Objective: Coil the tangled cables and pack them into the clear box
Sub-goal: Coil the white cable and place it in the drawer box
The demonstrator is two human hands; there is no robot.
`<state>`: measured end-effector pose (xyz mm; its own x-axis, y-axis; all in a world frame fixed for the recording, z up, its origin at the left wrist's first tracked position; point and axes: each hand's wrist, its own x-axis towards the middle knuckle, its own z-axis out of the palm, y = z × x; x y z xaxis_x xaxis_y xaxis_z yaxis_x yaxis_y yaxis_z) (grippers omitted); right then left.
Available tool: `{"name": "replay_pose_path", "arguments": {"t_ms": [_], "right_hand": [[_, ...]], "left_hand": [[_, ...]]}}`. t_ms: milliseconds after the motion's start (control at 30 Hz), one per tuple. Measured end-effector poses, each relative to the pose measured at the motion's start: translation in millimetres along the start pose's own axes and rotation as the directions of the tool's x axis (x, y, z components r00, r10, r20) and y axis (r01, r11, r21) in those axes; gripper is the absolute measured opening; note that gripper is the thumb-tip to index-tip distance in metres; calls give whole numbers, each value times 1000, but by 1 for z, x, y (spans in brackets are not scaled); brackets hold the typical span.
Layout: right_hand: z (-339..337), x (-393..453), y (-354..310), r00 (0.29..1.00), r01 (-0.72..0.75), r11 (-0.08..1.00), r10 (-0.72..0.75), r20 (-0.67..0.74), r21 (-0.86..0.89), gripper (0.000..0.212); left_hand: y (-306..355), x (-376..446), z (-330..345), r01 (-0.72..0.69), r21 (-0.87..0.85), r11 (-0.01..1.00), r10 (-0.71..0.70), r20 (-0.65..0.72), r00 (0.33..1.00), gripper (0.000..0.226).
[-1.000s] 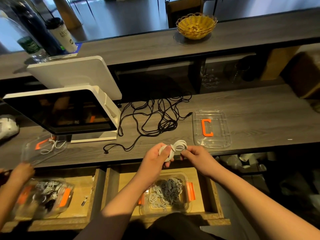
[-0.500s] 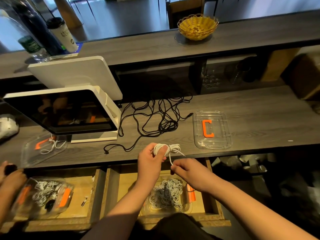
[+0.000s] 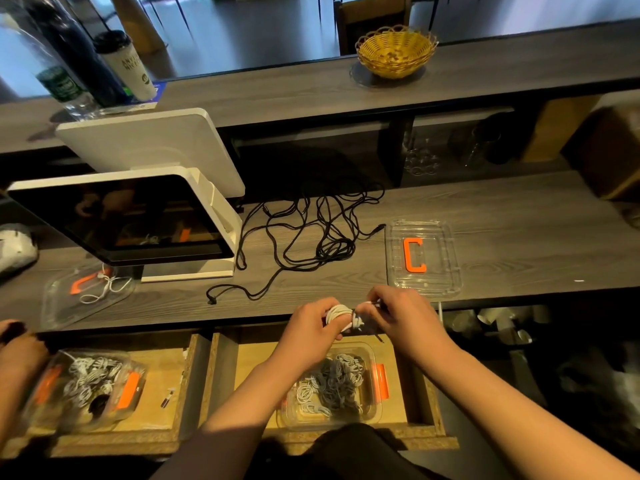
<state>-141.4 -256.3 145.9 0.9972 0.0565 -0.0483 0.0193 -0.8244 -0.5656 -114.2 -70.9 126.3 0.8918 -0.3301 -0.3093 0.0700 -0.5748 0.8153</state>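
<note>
2 bare hands are working together just over the near edge of a dark wood-grain worktop (image 3: 502, 216). The left hand (image 3: 308, 332) is gripping a small white cable coil (image 3: 337, 315), its fingers curled round the loops. The right hand (image 3: 403, 315) is pinching the coil's loose end between thumb and fingertips, close against the bundle. Half a second ago the right hand was lower and nearer the body, with a strand stretched out between the hands; now it is sitting higher and right beside the coil, and that strand is no longer showing.

Below the hands, a clear box (image 3: 375, 368) with orange clips is lying in an open drawer, holding grey and white coiled cables. Its clear lid (image 3: 446, 271), with an orange handle, is resting on the worktop to the right, where it was before. A tangled black cable (image 3: 311, 244) is sprawling over the worktop beside a white screen stand (image 3: 221, 216). At far left, another person's hand (image 3: 17, 351) is reaching toward a second box (image 3: 130, 393) of cables.
</note>
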Motion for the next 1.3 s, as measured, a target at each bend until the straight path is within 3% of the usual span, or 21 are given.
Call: {"name": "replay_pose_path", "arguments": {"t_ms": [133,267,433,533,667,767,933,1067,1200,1300], "right_hand": [[-11,4,9,1000,-27,999,27,-10,-43,34],[-11,2,18,999,-41,995,41,4,96,35],[-6,1,21,999,-38,974,39,-2,222,29],[5,-5,18,997,-82,963,76,32,258,22],[19,-14,4,984,-134,949,92,155,286,32],[20,-15,-2,966,-166,949,102,237,268,38],[13,-17,-15,930,-148,950,39,366,276,28],[9,-22,-35,940,-62,957,-38,338,282,29],[-3,-26,-42,933,-9,980,-63,354,197,34],[-16,-27,-44,936,23,993,-63,348,117,32]], "left_hand": [[2,-5,-2,27,-94,995,-11,164,986,4],[9,-10,-10,78,-342,936,22,281,960,7],[18,-12,-7,197,-654,730,-9,279,960,24],[20,-16,0,208,-775,597,-64,212,975,28],[20,-18,14,55,-824,564,-217,-84,973,14],[19,-17,24,-26,-782,623,-267,-244,932,9],[12,-18,27,-98,-658,747,-273,-437,857,10],[7,-16,26,-103,-425,899,-172,-561,810,13],[-1,-20,29,-107,-220,970,-29,-540,841,12],[-4,-25,26,-132,-95,987,82,-413,907,8]]}}
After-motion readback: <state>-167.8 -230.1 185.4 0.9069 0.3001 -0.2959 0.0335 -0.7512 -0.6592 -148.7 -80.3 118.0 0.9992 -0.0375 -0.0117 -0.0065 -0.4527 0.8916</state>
